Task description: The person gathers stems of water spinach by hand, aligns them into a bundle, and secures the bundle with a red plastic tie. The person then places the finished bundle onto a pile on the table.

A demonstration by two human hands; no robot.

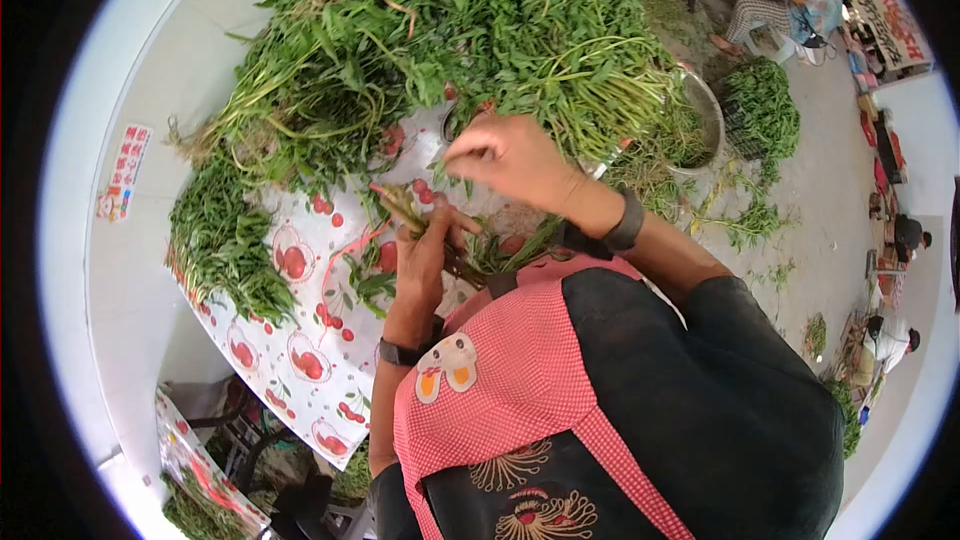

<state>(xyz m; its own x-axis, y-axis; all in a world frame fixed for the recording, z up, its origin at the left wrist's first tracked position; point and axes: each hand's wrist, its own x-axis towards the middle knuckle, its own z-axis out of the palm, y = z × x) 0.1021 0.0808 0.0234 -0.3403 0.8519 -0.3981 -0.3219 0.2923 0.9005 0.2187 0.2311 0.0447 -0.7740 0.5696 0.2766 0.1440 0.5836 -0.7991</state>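
Observation:
My left hand (423,255) is closed around a small bunch of green stems (400,208), whose cut ends point up and left. A thin red string (327,285) trails over the tablecloth (290,290) beside it. Above and to the right is my right hand (515,162), its fingers curled in a pinch and slightly blurred; what they hold, if anything, is hidden. Leafy greens (510,250) lie below the right hand, near the apron (510,360). A large heap of leafy stems (400,50) covers the far part of the table.
A smaller pile of greens (225,250) lies at the table's left. To the right are a round metal basin (708,120) and a crate heaped with greens (765,105). Other people (815,5) sit farther off at upper right and far right. Loose stems litter the floor (820,230).

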